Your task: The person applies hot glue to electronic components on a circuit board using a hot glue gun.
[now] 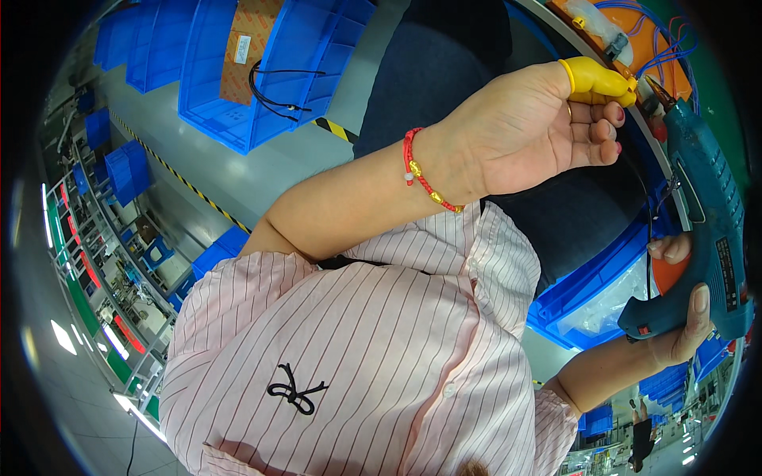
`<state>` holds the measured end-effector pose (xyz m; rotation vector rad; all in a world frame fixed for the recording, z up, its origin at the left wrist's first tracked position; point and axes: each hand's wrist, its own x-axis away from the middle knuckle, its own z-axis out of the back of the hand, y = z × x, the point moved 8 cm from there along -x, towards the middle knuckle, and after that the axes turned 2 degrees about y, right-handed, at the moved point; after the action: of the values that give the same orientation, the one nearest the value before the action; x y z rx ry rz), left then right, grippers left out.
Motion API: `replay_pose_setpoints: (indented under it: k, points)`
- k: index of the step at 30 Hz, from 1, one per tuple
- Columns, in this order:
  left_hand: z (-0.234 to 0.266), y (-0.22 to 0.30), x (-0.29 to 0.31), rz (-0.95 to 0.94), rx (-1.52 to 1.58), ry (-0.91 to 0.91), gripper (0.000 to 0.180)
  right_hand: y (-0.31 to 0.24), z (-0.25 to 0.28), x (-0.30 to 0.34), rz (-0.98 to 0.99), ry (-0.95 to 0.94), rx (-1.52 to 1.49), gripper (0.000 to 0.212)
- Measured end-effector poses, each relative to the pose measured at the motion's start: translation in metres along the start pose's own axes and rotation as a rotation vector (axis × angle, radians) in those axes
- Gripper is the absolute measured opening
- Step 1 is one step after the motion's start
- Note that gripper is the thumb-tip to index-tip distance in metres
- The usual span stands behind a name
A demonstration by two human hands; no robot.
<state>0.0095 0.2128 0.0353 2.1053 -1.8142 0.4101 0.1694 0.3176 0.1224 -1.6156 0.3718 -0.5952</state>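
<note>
In the head view, the teal glue gun [718, 210] is at the far right, its nozzle pointing up and a little left. The right hand [679, 343] holds it, closed around its handle, with the thumb on the near side and other fingertips showing beyond the grip. The left hand [536, 131] is just left of the glue gun's nozzle, palm in view. Its thumb and forefinger wear yellow finger covers [597, 78] and come together at the tips, close beside the nozzle; whether they pinch a small part cannot be told. The other fingers are curled.

Above the glue gun's nozzle, blue wires [668, 54] lie over an orange surface on the green table [718, 59]. Up and left of the nozzle is a clear plastic piece [609, 36] with small dark and yellow parts by it.

Left of the glue gun's handle is a blue bin [548, 311] with clear plastic inside. Far to the glue gun's left, beyond the left hand, a blue crate [213, 111] on the floor carries a brown cardboard piece [240, 59] and a black cable [255, 86]. A red beaded bracelet [411, 163] circles the left wrist.
</note>
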Motion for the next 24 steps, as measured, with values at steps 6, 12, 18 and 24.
replay_pose_setpoints:
  k: [6, 12, 18, 24]
  points:
    - [0.003, -0.003, -0.002, 0.016, 0.042, -0.007, 0.021, 0.001, 0.001, 0.0, 0.001, -0.03, 0.031, 0.048]
    - [0.001, -0.009, -0.004, 0.08, 0.133, -0.166, 0.033, -0.002, -0.002, 0.0, -0.022, 0.023, 0.011, 0.049]
    - [0.0, -0.01, -0.004, 0.086, 0.164, -0.158, 0.028, -0.001, -0.002, 0.0, -0.017, 0.016, -0.025, 0.05]
    - [0.0, -0.012, -0.003, 0.11, 0.215, -0.177, 0.027, 0.001, 0.002, 0.003, -0.054, 0.02, 0.003, 0.053]
